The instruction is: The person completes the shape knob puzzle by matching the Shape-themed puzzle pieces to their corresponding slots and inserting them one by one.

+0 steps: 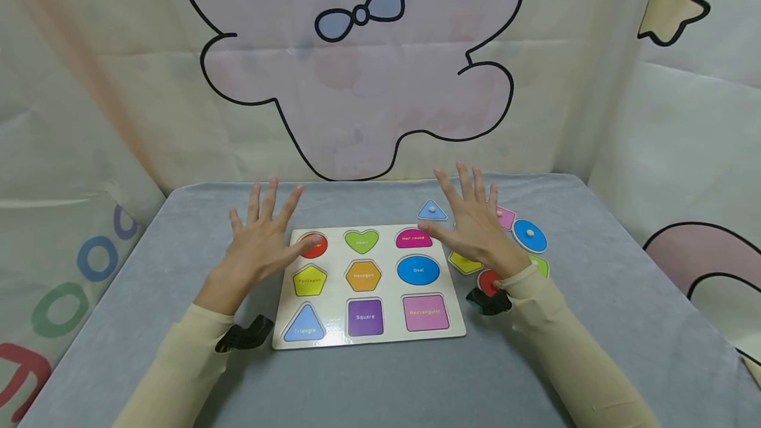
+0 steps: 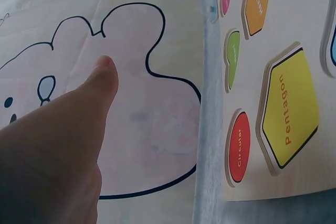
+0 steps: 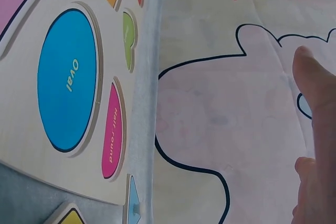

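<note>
White, rectangular, wood-look shape board lies flat on the grey cloth-covered table, btwn & below both hands. L hand is off its L edge, thumb tip overlapping the red circle in head view; R hand is by the far R corner, partly covering loose coloured pieces. Both hands raised, fingers spread. Board's long axis runs L–R, R end slightly farther off; labels read upright from wearer's side.

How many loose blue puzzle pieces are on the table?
2: the triangle piece beyond the far right corner of the board, and the oval piece right of the right hand. That hand may hide more.
</note>
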`<move>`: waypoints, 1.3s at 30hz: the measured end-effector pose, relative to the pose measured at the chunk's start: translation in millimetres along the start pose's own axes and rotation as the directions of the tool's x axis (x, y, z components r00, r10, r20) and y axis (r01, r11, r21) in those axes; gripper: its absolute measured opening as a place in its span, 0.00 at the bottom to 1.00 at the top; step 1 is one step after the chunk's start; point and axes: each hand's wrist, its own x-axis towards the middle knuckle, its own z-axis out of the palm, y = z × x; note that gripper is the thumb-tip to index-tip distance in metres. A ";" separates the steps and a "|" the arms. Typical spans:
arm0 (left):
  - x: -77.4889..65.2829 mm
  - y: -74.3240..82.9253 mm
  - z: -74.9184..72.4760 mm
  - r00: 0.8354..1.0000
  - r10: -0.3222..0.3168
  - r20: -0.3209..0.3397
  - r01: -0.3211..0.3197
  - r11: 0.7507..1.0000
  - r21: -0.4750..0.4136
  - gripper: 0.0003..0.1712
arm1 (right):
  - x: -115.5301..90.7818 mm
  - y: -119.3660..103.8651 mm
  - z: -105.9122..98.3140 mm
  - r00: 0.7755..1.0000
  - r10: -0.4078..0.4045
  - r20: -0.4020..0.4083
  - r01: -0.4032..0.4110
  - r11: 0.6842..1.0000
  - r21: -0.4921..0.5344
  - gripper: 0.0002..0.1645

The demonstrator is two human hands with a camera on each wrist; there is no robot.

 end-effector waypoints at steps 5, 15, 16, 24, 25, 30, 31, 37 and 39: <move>-1.0 -5.9 -1.1 0.999 0.000 0.042 0.001 0.999 -0.033 0.57 | 0.7 -1.4 2.8 1.000 -0.002 0.018 0.002 1.000 0.000 0.62; 3.6 -16.0 -1.3 0.990 -0.027 0.140 0.036 0.997 -0.066 0.57 | 4.3 -0.1 7.7 0.997 -0.010 0.075 0.010 1.000 0.004 0.63; 4.0 -17.1 -1.5 0.988 -0.029 0.149 0.040 0.997 -0.068 0.57 | 4.9 0.2 8.5 0.996 -0.009 0.088 0.009 1.000 0.006 0.64; 7.3 -26.3 -2.1 0.984 0.038 0.172 -0.015 0.991 -0.130 0.58 | 7.8 4.8 13.2 0.992 -0.009 0.126 0.006 1.000 0.025 0.64; 7.5 -27.7 -1.8 0.983 0.048 0.177 -0.023 0.990 -0.142 0.58 | 8.1 5.4 13.7 0.992 -0.010 0.129 0.006 1.000 0.028 0.64; 7.8 -35.1 0.6 0.972 0.065 0.228 -0.023 0.983 -0.181 0.60 | 9.0 8.3 16.0 0.988 -0.026 0.153 0.017 0.998 0.062 0.64; 8.0 -36.3 1.2 0.968 0.066 0.243 -0.021 0.982 -0.186 0.59 | 9.2 8.8 16.5 0.987 -0.031 0.157 0.020 0.997 0.073 0.63; 11.3 -42.8 6.1 0.936 0.114 0.333 -0.046 0.977 -0.207 0.54 | 9.9 10.7 19.8 0.982 -0.044 0.185 0.023 0.993 0.119 0.61; 12.0 -44.5 7.6 0.928 0.110 0.356 -0.039 0.979 -0.200 0.54 | 9.9 11.7 21.0 0.980 -0.050 0.194 0.025 0.991 0.130 0.60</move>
